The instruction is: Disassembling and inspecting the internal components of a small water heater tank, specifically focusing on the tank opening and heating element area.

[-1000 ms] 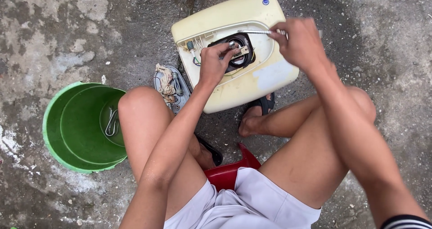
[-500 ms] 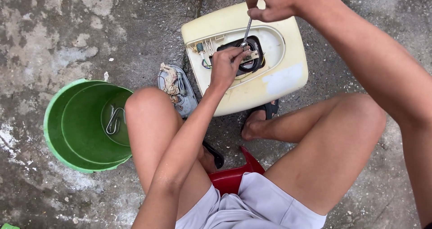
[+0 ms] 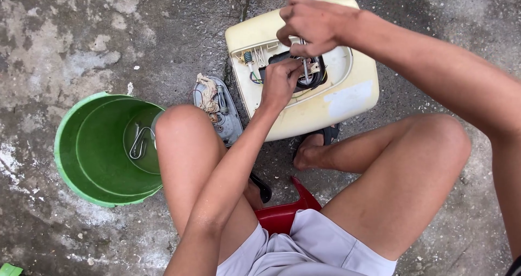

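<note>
A cream plastic appliance housing [image 3: 347, 100] lies on the concrete ground between my feet, its open cavity showing wires and a dark oval part. My right hand [image 3: 315, 25] grips a thin metal tool, a screwdriver [image 3: 305, 70], held upright with its tip down in the cavity. My left hand [image 3: 281, 81] reaches into the same cavity, fingers pinched on a small part beside the tool's tip. I sit on a low red stool [image 3: 282, 216] with my knees spread.
A green plastic bucket [image 3: 81, 162] stands at the left with a bent metal piece [image 3: 138, 143] inside. A grey cover plate with a rag on it [image 3: 217, 110] lies beside my left knee. A flip-flop is under my right foot [image 3: 312, 154].
My right hand has come down and back over the housing, bringing the screwdriver upright into the cavity. My left hand has stayed in the cavity. The view has shifted closer.
</note>
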